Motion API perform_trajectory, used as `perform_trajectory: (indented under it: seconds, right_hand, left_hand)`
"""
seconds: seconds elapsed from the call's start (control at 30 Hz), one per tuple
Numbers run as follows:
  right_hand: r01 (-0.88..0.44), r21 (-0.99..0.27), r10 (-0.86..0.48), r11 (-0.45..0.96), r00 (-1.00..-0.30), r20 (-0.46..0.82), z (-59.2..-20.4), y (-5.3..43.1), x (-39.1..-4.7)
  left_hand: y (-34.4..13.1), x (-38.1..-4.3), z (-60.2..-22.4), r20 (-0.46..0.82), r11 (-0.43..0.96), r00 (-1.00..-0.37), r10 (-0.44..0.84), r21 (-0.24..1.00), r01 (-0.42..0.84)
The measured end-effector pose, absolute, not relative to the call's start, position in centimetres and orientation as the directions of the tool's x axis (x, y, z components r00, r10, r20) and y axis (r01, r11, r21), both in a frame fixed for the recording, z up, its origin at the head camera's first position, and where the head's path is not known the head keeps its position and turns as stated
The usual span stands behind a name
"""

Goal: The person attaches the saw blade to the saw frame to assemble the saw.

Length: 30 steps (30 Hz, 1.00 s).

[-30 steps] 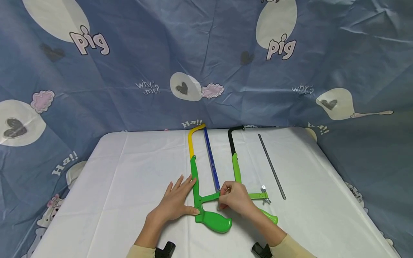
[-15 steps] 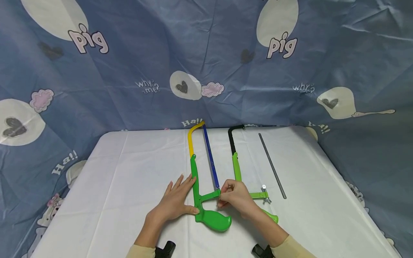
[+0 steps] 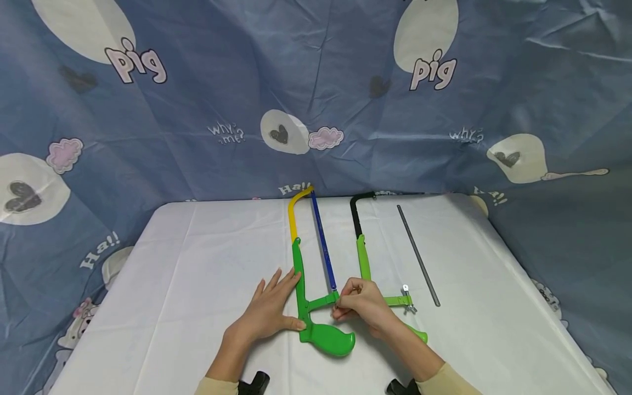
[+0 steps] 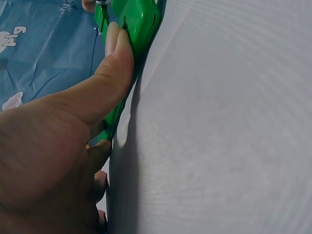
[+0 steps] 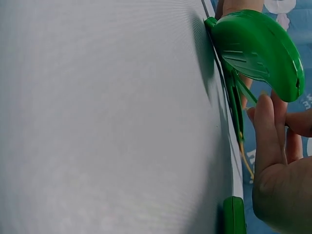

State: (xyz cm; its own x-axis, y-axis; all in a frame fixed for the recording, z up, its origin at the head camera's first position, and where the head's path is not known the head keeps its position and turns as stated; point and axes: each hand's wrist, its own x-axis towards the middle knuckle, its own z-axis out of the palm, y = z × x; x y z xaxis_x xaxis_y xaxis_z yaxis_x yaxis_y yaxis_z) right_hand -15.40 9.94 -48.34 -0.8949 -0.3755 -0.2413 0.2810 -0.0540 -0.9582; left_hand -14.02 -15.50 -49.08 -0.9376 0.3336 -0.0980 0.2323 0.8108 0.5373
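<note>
A hacksaw lies flat, with a green frame [image 3: 323,300], yellow front bow [image 3: 292,216] and blue blade [image 3: 322,241]. My left hand [image 3: 269,307] presses on its green back, thumb near the handle [image 3: 332,339], fingers spread toward the bow. In the left wrist view the straight thumb lies on the green frame [image 4: 139,27]. My right hand [image 3: 362,304] pinches the wing nut at the end of the green arm, by the blade's near end; its fingertips mostly hide the nut. In the right wrist view the right hand's fingers [image 5: 267,131] reach up under the green handle [image 5: 258,48].
Right of it lies a second hacksaw, with a light green frame [image 3: 363,258], black bow [image 3: 354,211] and exposed wing nut [image 3: 410,309]; my right hand covers part of it. A loose grey blade [image 3: 418,255] lies further right. White cloth [image 3: 197,263] covers the table.
The right hand's fingers shift slightly at the arm's end, and the blade's near end lies a little further from them than a second ago. The left hand stays in place.
</note>
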Motion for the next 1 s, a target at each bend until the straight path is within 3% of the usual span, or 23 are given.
perform_trajectory:
  seconds: [1.0]
  right_hand:
    - [0.356, -0.910, -0.495, -0.210, -0.842, -0.215, -48.83, 10.07, -15.71]
  left_hand:
    - [-15.85, -13.92, -49.39, -0.096, 0.808, -0.937, 0.336, 0.541, 0.234]
